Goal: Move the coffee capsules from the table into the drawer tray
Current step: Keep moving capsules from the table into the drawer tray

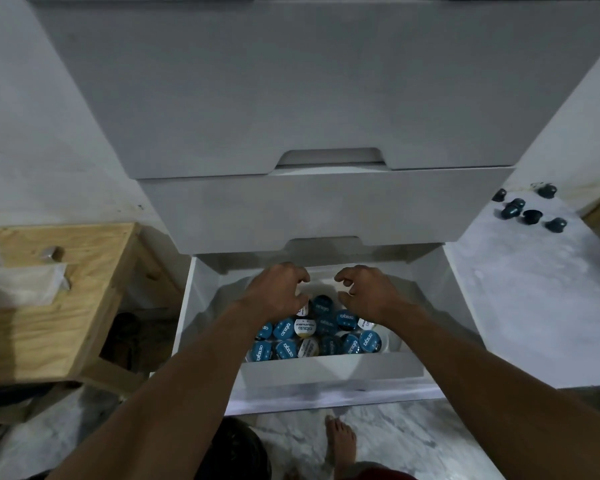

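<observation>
Grey drawer fronts fill the far view, and below them the lowest drawer [326, 396] stands pulled out toward you. Your left hand [278, 292] and right hand [368, 294] hover side by side over the far end of the tray [333, 367], fingers curled and spread, gripping nothing that shows. Reach carelessly and a curled finger could flip the packed capsules or knock one over the tray's low near wall. The tray holds a crowded layer of capsules [326, 332], mostly blue lids up, a few white, some tilted against each other. Six dark capsules [530, 209] are not yet moved, on the pale table [520, 306] to the right, well apart from the drawer, easy to overlook.
</observation>
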`<state>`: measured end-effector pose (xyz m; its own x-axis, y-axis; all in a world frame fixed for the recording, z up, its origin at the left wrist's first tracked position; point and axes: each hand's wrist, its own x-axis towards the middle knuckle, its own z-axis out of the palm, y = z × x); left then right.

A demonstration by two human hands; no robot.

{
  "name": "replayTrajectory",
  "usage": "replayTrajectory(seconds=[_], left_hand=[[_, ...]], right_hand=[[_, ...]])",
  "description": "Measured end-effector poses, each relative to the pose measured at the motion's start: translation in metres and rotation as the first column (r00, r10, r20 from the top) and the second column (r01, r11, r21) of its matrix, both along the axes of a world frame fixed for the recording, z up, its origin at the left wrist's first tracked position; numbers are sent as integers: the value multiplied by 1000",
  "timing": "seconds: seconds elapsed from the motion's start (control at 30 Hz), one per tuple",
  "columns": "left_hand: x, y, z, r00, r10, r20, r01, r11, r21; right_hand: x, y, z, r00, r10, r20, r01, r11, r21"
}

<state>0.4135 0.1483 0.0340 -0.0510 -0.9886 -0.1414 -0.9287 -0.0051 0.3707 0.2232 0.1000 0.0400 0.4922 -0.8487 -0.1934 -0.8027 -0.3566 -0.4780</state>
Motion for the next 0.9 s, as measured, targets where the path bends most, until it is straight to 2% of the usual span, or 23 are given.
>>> replayTrajectory(seconds=[0.27,0.37,0.6,0.77,0.9], left_hand=[[-50,-7,41,989,-121,85,135,972,-193],[-82,-12,53,980,-183,84,199,939,-279],[-173,-22,83,951,-287,115,301,770,-563],[-236,-40,87,932,-316,178,357,709,-608],[-291,-61,81,939,-285,191,341,719,-605]], right_hand=[[-52,21,38,981,-192,-24,182,958,-220],[-83,26,52,952,-304,41,303,912,-276],[-161,35,72,865,-475,162,495,756,-429],[-220,28,76,841,-515,167,529,716,-456],[-280,12,74,846,-511,154,517,711,-477]])
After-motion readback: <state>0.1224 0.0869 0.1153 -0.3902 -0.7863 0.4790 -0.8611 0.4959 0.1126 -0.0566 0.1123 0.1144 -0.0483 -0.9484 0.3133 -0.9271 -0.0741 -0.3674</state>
